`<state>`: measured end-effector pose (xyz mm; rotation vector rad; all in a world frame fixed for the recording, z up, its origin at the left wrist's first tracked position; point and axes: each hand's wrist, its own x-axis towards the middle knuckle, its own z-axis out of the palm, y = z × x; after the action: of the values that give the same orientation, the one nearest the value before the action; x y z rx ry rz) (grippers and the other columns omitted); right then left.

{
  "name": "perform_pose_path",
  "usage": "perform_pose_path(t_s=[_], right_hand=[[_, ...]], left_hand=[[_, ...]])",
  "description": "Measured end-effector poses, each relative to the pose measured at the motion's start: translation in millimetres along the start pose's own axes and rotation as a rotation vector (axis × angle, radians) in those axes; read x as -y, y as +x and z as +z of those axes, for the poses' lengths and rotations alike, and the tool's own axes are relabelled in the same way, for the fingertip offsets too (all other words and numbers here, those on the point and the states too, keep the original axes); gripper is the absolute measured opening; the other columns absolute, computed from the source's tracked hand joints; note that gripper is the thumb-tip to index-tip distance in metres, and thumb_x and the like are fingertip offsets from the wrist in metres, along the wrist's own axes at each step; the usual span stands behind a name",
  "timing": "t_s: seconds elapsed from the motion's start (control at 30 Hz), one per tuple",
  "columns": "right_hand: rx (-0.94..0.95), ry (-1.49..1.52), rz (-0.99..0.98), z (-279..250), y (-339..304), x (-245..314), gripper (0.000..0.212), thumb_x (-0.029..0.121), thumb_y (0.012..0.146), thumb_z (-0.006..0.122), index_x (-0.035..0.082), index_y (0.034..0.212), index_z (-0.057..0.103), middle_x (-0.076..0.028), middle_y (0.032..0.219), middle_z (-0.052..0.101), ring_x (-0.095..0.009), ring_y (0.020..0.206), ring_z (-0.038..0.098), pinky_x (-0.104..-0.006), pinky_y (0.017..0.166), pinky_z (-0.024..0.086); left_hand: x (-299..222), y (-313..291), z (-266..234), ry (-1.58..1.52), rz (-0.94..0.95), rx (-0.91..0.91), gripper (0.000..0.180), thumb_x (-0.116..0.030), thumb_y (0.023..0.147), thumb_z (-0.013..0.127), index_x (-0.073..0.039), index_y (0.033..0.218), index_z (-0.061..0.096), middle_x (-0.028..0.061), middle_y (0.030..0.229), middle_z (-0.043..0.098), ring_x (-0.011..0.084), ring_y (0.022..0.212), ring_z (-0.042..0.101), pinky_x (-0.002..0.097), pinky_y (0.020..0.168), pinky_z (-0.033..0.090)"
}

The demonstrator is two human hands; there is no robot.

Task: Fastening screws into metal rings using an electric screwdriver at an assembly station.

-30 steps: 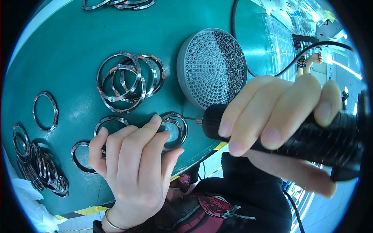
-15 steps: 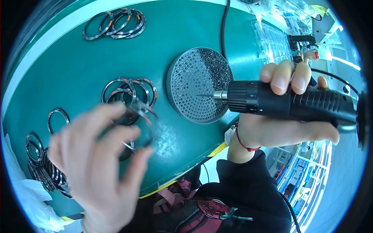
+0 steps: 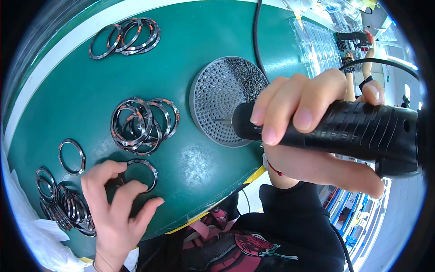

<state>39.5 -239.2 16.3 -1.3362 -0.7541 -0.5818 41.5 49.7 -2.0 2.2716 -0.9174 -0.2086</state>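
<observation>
My right hand (image 3: 299, 109) grips a black electric screwdriver (image 3: 358, 127), wrapped around its body. The bit points left over a round grey screw tray (image 3: 204, 122), whose face is full of small holes, with loose dark screws (image 3: 244, 77) heaped on its upper right part. My left hand (image 3: 120, 199) has its fingers spread at a thin dark metal ring (image 3: 154, 174) on the green table. Index and middle fingertips are at the ring's edge; the thumb stands apart from it. Just beyond, several similar rings (image 3: 149, 120) with orange marks lie in an overlapping pile.
More rings (image 3: 131, 47) lie at the far left, a single ring (image 3: 83, 158) nearer, and a stack of rings (image 3: 72, 208) by white plastic (image 3: 34, 226) at the left edge. A black cable (image 3: 256, 36) crosses behind the tray. Clear plastic trays (image 3: 315, 45) stand at the back right; another person's arm (image 3: 368, 63) shows beyond.
The ring my left hand carried is out of its fingers, and the pile appears to have one more on top. My left hand has come down nearer; the screwdriver has shifted slightly left.
</observation>
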Motion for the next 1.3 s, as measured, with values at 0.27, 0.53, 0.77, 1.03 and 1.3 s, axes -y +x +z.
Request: perform_pose_path(t_s=[0.27,0.53,0.77,1.03,1.3], right_hand=[[-0.138,-0.131,0.098,20.6,-3.8,3.9,0.088,0.076,0.078,0.058,0.016,0.138,0.036,-0.012,0.091,0.056,-0.026,0.061,0.061,-0.0415,0.054,0.051],[0.021,-0.031,0.113,9.5,8.7,11.3,0.078,0.065,0.083,0.062,0.009,0.132,0.038,-0.01,0.092,0.057,-0.02,0.059,0.061,-0.0375,0.052,0.051],[-0.115,0.044,0.062,28.3,-5.6,8.2,0.067,0.047,0.09,0.066,-0.002,0.126,0.038,-0.01,0.083,0.056,-0.016,0.045,0.057,-0.0293,0.039,0.051],[0.028,0.054,0.129,23.8,0.6,3.4,0.071,0.05,0.088,0.066,-0.001,0.128,0.036,-0.011,0.082,0.056,-0.018,0.044,0.057,-0.0306,0.037,0.052],[0.046,-0.009,0.136,28.4,7.2,10.3,0.071,0.051,0.088,0.066,-0.001,0.127,0.036,-0.012,0.08,0.057,-0.019,0.044,0.058,-0.031,0.038,0.052]], left_hand=[[-11.7,18.0,24.8,-0.119,0.131,0.029,0.032,-0.006,0.066,0.079,-0.003,0.092,0.061,0.0165,0.121,0.054,0.0318,0.095,0.052,0.0401,0.078,0.044],[-20.2,33.3,49.3,-0.018,0.302,-0.065,0.025,-0.012,0.07,0.072,0.0,0.087,0.057,0.0191,0.119,0.058,0.0301,0.096,0.056,0.0387,0.071,0.046],[-21.5,31.6,49.0,-0.062,0.276,-0.064,0.033,-0.01,0.067,0.08,0.002,0.088,0.057,0.0207,0.117,0.057,0.0364,0.092,0.055,0.0434,0.073,0.048],[-17.3,35.1,54.9,-0.006,0.32,-0.117,0.024,-0.013,0.067,0.071,0.003,0.081,0.06,0.0191,0.114,0.059,0.0288,0.091,0.057,0.0368,0.067,0.047],[-20.2,37.4,48.4,-0.036,0.34,-0.102,0.023,-0.011,0.069,0.071,0.006,0.081,0.06,0.0209,0.112,0.059,0.0301,0.09,0.057,0.0357,0.065,0.048]])
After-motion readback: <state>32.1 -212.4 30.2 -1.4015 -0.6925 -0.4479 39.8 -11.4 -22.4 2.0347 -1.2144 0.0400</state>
